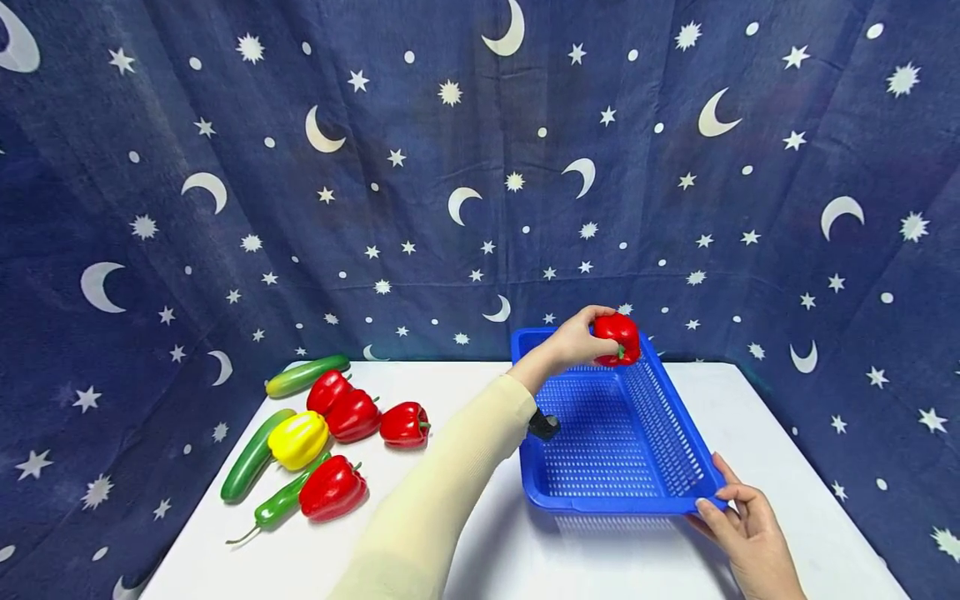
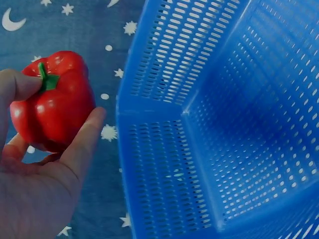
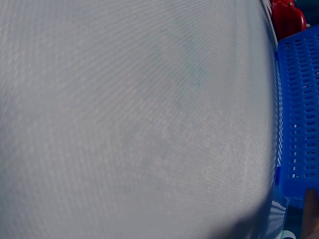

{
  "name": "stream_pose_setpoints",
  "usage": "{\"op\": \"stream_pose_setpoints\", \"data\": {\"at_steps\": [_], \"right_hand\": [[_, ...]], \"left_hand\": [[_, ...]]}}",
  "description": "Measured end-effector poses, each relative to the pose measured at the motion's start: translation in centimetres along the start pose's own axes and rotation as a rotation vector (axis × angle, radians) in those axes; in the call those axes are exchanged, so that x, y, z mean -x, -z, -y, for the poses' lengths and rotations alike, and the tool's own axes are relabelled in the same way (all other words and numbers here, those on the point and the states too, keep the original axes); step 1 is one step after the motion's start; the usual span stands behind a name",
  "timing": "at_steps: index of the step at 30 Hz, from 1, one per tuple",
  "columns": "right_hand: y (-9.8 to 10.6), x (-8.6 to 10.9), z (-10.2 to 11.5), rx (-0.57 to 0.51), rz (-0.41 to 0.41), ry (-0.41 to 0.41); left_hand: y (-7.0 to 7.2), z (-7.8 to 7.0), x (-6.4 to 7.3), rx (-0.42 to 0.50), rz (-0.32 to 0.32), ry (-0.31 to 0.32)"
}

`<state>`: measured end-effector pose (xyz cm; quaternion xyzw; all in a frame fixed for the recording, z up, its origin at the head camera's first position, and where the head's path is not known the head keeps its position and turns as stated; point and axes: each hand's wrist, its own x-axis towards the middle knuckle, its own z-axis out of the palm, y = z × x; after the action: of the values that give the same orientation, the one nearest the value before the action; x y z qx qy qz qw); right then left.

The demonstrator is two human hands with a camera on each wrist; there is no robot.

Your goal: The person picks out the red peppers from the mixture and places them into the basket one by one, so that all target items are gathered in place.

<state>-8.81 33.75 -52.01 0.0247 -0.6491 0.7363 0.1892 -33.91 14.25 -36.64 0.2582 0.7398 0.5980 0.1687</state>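
Observation:
My left hand (image 1: 573,340) grips a red bell pepper (image 1: 617,340) above the far part of a blue plastic basket (image 1: 525,475). In the left wrist view, the thumb lies by the green stem of the pepper (image 2: 65,107) and the fingers curl round its side. No vegetables show on the visible basket floor. The right hand (image 1: 753,533) pinches the basket's near right corner, thumb on the rim and fingers around the outside. Only a finger of that hand (image 3: 310,214) shows in the right wrist view, at the basket's rim.
On the left of the white table (image 1: 465,392) lie several red bell peppers (image 1: 333,489), a yellow bell pepper (image 1: 298,440), a green chili pepper (image 1: 281,504) and two cucumbers (image 1: 255,457). A dark blue curtain (image 1: 420,225) with moons and stars stands behind the table.

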Motion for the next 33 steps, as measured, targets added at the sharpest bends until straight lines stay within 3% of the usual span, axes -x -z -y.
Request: {"op": "stream_pose_setpoints", "data": {"at_steps": [10,20,26,33], "right_hand": [[-0.2,-0.2,-0.2,-0.035,0.020,0.052],[-0.3,-0.2,-0.6,-0.047,-0.013,0.049],[-0.2,-0.3,-0.6,-0.069,-0.009,0.047],[0.0,-0.2,-1.0,-0.004,-0.051,-0.001]], "left_hand": [[-1.7,2.4,-1.1,0.009,-0.090,0.100],[-3.1,4.0,-0.9,-0.096,-0.141,0.249],[-3.7,5.1,-1.5,-0.143,-0.144,0.300],[-4.4,6.7,-2.2,-0.141,-0.159,0.319]]}}
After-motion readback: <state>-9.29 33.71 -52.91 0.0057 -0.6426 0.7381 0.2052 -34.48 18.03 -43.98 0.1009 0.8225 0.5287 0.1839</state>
